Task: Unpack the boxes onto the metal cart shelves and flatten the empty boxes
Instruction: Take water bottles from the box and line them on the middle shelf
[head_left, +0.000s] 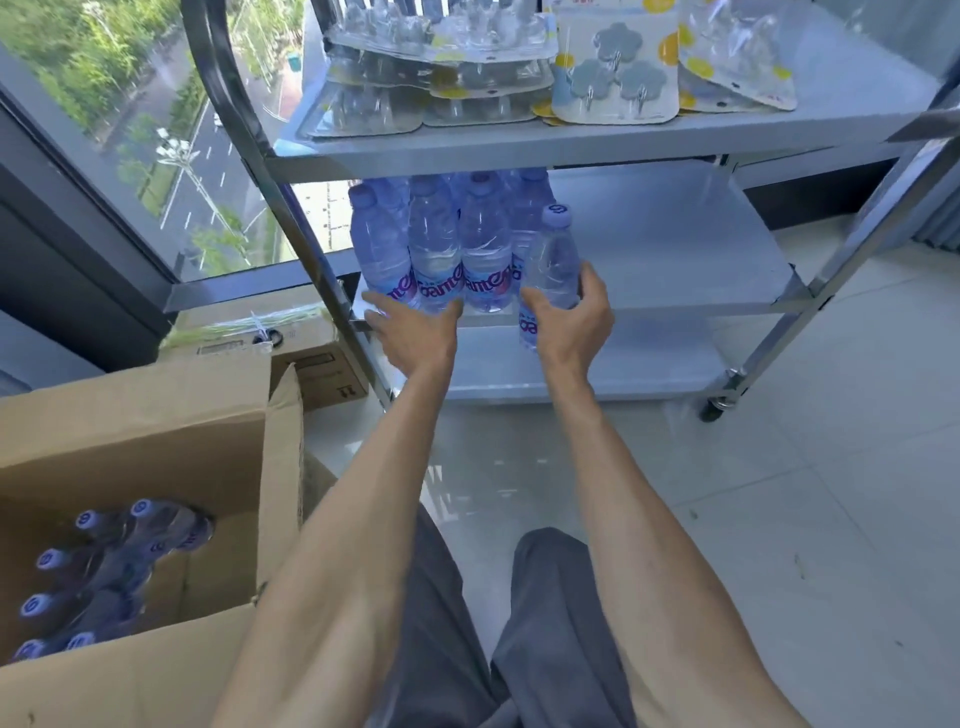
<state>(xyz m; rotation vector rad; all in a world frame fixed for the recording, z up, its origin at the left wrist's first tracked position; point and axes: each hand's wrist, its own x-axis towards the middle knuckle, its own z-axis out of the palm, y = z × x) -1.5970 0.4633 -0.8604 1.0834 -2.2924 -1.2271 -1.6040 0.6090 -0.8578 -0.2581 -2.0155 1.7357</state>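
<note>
Bottle gripped in right hand; set upright right of shelf row, open left hand steadying row.

The water bottles on the cart's middle shelf carry labels with large purple lettering, cut off by neighbours; only something like "ante" shows. The closed cardboard box behind bears printed upright-arrow handling marks; its other print is too blurred to read.
</note>
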